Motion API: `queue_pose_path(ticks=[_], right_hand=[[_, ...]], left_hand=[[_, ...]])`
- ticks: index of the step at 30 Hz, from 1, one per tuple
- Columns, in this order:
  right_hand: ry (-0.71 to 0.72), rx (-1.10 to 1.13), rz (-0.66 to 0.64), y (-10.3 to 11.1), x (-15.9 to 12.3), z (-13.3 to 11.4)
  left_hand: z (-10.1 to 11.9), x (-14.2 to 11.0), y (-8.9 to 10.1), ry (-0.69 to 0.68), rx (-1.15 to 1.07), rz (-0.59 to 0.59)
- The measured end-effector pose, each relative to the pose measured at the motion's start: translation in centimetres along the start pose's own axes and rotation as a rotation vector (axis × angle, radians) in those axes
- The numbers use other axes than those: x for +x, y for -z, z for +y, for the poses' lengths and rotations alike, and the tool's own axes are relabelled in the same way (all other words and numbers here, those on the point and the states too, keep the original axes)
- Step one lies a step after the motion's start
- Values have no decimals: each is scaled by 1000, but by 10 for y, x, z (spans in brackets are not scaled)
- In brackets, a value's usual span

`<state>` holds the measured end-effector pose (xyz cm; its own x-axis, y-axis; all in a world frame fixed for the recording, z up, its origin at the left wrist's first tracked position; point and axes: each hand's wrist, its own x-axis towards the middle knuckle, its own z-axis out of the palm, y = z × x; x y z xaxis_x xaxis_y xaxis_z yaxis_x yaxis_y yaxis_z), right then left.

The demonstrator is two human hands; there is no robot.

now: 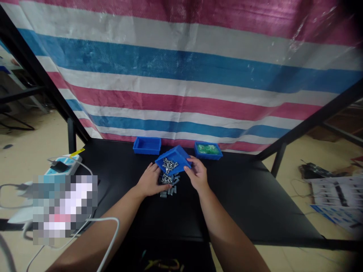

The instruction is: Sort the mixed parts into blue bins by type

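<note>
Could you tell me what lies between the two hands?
The head view shows a tilted blue bin and loose small metal pieces between the left hand and right hand.

The bare left forearm (104, 223) reaches in from 7 o'clock and the bare right forearm (224, 223) from 5 o'clock, converging near the middle of the view. The left hand (149, 180) sits at 9 o'clock from the right hand (197, 174), a short gap between them. Both wrists are bent slightly, and the fingers (191, 164) of each hand curl in a grip.
</note>
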<state>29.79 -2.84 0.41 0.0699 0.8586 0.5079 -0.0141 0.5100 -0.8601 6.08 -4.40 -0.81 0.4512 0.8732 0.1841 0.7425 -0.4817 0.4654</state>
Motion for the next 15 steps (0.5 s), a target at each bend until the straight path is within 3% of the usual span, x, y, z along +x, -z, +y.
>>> queue_pose_path(ticks=[15], right_hand=[[23,-7,-31,2,-2,4]], left_hand=[[1,0,-2,13,15,23]])
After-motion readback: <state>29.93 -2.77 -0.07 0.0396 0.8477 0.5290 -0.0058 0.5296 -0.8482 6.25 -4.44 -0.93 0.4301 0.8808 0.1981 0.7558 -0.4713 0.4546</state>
